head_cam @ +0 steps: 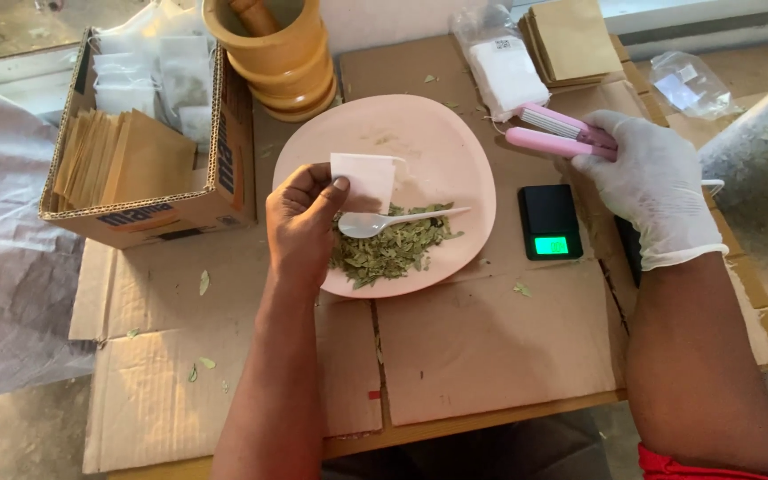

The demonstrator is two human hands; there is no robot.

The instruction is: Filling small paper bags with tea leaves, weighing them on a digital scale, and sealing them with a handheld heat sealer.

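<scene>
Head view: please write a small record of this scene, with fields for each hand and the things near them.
left hand: bare, holds white sachet over plate
right hand: gloved, grips pink sealer
plate: pink, holds dried leaves and white spoon
scale: black, lit green display, right of plate
box: cardboard, brown envelopes inside
surface: flattened cardboard

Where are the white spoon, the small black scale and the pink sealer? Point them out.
white spoon [362, 224], head view, on its bowl.
small black scale [548, 213], head view, on its dark platform.
pink sealer [551, 133], head view, on its arms.

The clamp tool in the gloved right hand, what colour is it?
Pink; the clamp tool shows best in the head view, held by the right hand.
</scene>
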